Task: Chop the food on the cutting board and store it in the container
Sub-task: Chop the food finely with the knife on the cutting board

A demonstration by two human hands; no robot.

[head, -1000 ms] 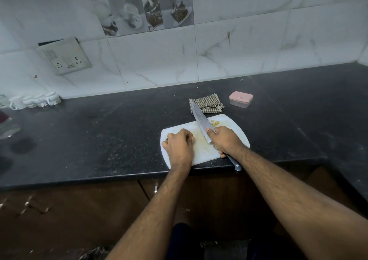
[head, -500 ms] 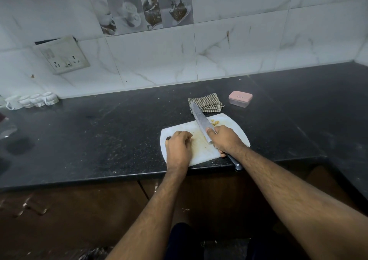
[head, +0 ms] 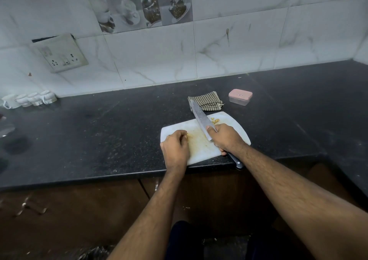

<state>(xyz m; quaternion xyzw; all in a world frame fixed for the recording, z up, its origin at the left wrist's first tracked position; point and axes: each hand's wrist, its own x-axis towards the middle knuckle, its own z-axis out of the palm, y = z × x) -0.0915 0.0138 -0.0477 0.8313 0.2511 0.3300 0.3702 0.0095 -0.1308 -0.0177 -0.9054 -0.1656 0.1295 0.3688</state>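
A white cutting board (head: 237, 126) lies at the front edge of the black counter. Small yellowish chopped pieces (head: 215, 120) sit near its far side, right of the blade. My right hand (head: 226, 138) grips the handle of a large knife (head: 200, 117), thumb on the blade, which points away and to the left across the board. My left hand (head: 175, 150) rests on the board's left end with fingers curled over a small yellowish bit of food (head: 189, 135) that is mostly hidden. A small clear container with a pink lid (head: 240, 97), closed, stands behind the board to the right.
A folded checked cloth (head: 209, 101) lies just behind the board under the knife tip. Small white cups (head: 29, 99) line the back wall at far left. A socket plate (head: 59, 53) is on the tiled wall. The counter (head: 99, 132) turns a corner at right.
My left hand has slid a little left and nearer on the board, uncovering more of the stained middle. The knife and right hand have barely moved.
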